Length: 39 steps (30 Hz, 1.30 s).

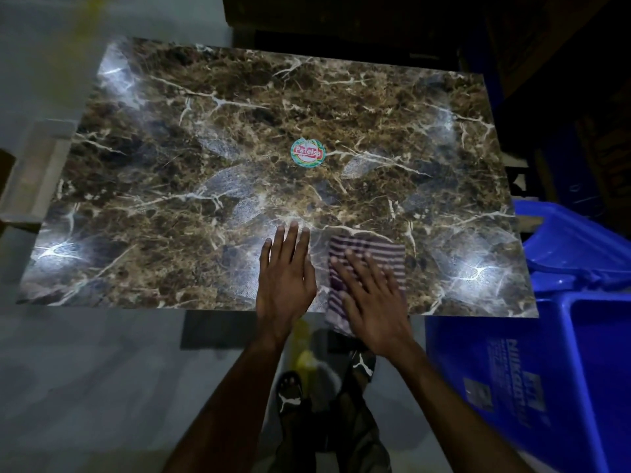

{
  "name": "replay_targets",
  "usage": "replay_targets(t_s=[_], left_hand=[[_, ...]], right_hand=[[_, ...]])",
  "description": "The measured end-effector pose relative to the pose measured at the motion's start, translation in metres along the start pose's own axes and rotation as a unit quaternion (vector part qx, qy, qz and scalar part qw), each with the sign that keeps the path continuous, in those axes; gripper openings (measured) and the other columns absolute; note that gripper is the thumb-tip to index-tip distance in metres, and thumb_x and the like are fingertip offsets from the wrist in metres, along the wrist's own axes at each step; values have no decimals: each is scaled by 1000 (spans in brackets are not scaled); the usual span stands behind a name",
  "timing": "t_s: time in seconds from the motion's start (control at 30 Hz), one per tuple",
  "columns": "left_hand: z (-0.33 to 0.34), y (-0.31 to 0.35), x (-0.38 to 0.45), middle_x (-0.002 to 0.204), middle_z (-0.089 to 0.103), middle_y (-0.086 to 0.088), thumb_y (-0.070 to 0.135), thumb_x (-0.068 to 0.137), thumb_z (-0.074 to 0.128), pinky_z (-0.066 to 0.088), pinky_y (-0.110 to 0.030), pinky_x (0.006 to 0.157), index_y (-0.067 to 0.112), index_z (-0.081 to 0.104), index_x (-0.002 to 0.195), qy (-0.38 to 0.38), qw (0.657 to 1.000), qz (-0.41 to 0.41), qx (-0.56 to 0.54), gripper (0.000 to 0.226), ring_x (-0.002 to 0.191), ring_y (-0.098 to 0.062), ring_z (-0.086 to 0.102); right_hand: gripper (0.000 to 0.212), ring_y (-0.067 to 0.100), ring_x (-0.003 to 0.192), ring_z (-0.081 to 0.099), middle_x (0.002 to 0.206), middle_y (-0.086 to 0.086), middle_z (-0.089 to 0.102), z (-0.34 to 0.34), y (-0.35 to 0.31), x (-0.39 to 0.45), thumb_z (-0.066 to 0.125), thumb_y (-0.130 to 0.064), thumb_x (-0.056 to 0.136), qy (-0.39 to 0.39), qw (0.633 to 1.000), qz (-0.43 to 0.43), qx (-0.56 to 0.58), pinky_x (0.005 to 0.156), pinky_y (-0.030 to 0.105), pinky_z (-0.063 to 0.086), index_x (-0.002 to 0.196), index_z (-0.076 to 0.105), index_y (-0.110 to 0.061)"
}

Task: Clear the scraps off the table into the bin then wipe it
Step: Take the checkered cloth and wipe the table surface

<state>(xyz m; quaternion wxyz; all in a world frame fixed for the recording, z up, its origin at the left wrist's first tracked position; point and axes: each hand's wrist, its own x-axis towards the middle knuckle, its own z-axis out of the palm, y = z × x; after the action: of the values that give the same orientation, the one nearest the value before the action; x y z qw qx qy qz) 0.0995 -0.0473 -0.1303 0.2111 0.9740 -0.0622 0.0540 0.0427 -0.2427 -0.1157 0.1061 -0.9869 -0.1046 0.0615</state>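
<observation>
right hand [370, 298]: flat, fingers straight, pressing striped cloth [367, 254] (table's [205, 138] near edge) | left hand [286, 271]: flat on table, holding nothing

Single view, head-worn wide-angle camera. It is looking forward and steeply down from above the table's [239, 138] near edge, taking in the whole marbled top, with straight edges bowing toward the frame borders. Both forearms are entering from the bottom, close to the lens. The floor and the person's feet are showing directly below.
</observation>
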Motion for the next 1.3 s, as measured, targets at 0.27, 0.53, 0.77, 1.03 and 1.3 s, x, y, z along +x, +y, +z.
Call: replay_targets(t_s=[0.27,0.53,0.77,1.03,1.3], left_hand=[[5,-2,-3,164,39,1,39,103,43,16,-52,126,23,46,155,-13,997,76,32,54,154,-18,29],[6,-4,-2,169,28,5,45,105,34,10,-52,127,29,33,161,-46,994,86,42,58,158,-17,19],[7,1,1,162,40,0,39,104,48,19,-59,122,27,46,154,-44,995,77,41,51,154,-24,28],[22,60,6,150,48,-13,43,102,40,14,-73,117,14,56,135,-22,996,-68,47,47,147,-39,35],[29,68,3,167,30,0,40,109,35,11,-57,126,27,38,157,-70,995,61,44,51,157,-23,17]], right_hand=[[58,19,162,-3,175,-7,6,-7,22,58,20,-51,110,41,992,121,16,128,52,8,166,10,-39],[58,21,162,-4,175,-5,4,1,8,-2,26,-45,111,-4,1000,-9,-6,129,48,5,166,10,-35],[57,18,162,-2,175,-7,5,-17,55,7,19,-50,110,22,994,106,20,129,47,4,166,9,-39],[57,24,162,3,175,-3,9,-5,30,-3,27,-44,111,17,1000,3,11,128,52,10,166,14,-35],[57,19,162,-1,175,-8,5,-28,93,-19,21,-49,111,8,995,99,21,128,47,3,166,9,-40]])
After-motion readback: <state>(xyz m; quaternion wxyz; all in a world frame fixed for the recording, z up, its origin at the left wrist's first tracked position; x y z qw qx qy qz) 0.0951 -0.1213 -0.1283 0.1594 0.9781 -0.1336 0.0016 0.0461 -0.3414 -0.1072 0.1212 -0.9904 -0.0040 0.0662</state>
